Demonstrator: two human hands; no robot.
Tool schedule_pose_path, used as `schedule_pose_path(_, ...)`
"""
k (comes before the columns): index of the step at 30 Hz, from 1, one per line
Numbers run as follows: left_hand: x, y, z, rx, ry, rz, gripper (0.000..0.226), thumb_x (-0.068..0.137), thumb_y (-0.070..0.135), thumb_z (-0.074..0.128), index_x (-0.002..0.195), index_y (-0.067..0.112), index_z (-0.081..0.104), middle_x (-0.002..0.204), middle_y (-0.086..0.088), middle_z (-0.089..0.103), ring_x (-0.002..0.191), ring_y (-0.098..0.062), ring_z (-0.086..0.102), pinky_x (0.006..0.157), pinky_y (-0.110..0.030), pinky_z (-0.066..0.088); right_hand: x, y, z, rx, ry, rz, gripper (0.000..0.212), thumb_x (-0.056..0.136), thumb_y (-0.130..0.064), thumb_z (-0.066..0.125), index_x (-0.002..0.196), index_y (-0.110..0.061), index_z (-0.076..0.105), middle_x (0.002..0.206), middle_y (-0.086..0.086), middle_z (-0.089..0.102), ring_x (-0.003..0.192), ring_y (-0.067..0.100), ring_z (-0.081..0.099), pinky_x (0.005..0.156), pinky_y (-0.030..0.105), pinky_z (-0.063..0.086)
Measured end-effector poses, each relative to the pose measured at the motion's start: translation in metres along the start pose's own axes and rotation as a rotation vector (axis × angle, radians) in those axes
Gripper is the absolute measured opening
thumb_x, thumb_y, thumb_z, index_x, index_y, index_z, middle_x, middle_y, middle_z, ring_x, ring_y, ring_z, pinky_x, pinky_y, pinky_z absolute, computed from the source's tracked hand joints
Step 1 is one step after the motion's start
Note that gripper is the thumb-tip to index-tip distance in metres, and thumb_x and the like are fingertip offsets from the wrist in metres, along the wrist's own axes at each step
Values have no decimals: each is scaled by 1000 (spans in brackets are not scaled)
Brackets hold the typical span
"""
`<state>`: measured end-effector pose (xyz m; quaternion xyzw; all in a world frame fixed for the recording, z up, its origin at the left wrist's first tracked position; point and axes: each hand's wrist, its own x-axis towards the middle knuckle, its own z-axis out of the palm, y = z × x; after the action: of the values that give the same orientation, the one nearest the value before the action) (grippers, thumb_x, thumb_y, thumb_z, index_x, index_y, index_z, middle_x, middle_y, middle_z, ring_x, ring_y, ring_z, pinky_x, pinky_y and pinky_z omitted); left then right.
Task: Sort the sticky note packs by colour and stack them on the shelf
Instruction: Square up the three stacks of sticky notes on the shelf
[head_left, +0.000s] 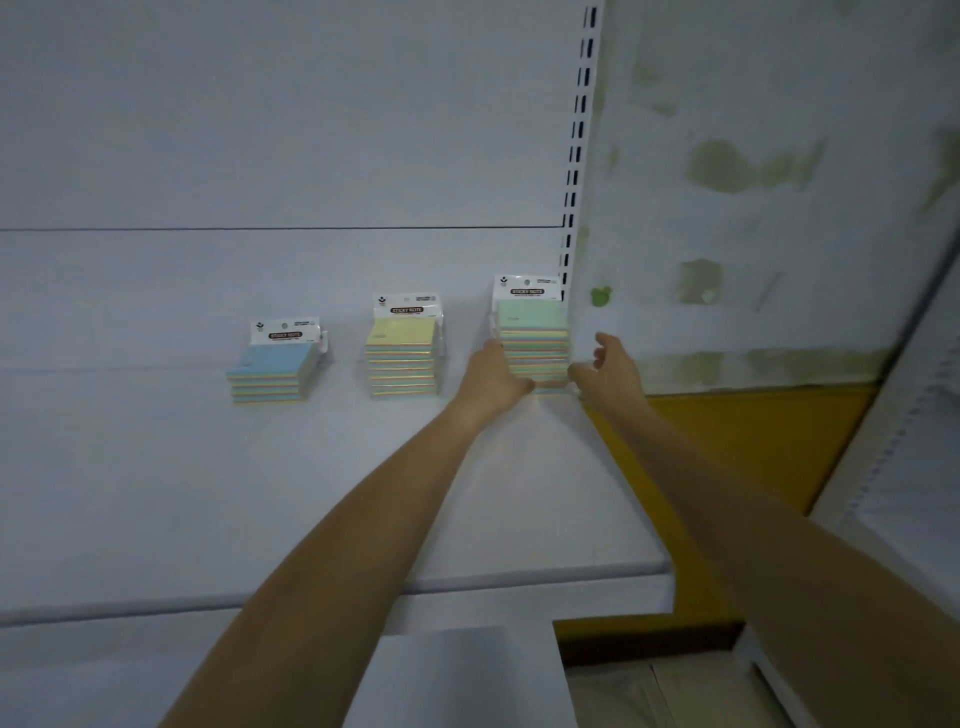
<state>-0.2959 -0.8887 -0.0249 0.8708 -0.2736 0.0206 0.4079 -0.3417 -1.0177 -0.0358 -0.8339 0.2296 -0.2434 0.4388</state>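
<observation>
Our forearms (363, 545) cross the shelf (156, 493); green-topped stack (535, 343) stands between both grips, left grip (498, 379) flat against it, right grip (608, 371) spread open.

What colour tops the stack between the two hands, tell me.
Pale green, on the rightmost stack; the head view, the only one, shows it.

**Dim, cool, soft feed**

I get flat, bluish light around the slotted upright (577, 156), with only faint shadows on the shelf (208, 493) left of it. The pack labels (526, 291) beside it read blurred. Right of it, straight edges bow.
</observation>
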Motion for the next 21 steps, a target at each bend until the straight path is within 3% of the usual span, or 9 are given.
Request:
schedule_pose_path(2,4,-8,11,-58,24,-48,45,80,12,65,123,4,54,126,-19,60,118,-32,56,97,-34,45,0,4,4,4,-114,45,63,86,-13,55,142,-4,27,141,19,43,128,30,44,106,40,39)
schedule_pose_path(4,5,-15,19,-146,95,-105,45,81,12,64,122,0,49,123,-19,62,114,-32,58,92,-31,44,1,5,10,37,-145,48,57,86,-12,53,139,-3,33,135,20,50,120,31,51,97,35,41)
schedule_pose_path(7,6,-21,27,-146,162,-104,38,84,10,60,119,-2,51,118,-20,63,109,-32,59,82,-27,38,4,4,17,19,-93,5,47,84,-7,51,130,-2,47,127,19,57,114,31,55,88,29,42)
schedule_pose_path(10,11,-26,29,-149,183,-107,39,86,12,59,121,-1,50,120,-19,63,110,-31,59,85,-27,39,2,3,21,-9,-61,-32,40,83,-4,50,123,-3,53,124,16,60,114,29,56,86,28,42)
schedule_pose_path(13,15,-29,30,-143,199,-108,37,87,9,57,121,-1,51,122,-18,63,111,-29,60,82,-22,38,-1,6,24,-61,-52,-94,35,83,-5,51,118,-4,54,118,15,63,107,30,59,78,26,42)
schedule_pose_path(21,18,-30,28,-103,191,-81,31,86,8,55,116,1,56,117,-16,66,107,-28,63,81,-24,42,2,11,25,-222,-63,-188,30,87,-11,48,116,-5,54,109,16,65,100,30,60,77,32,45)
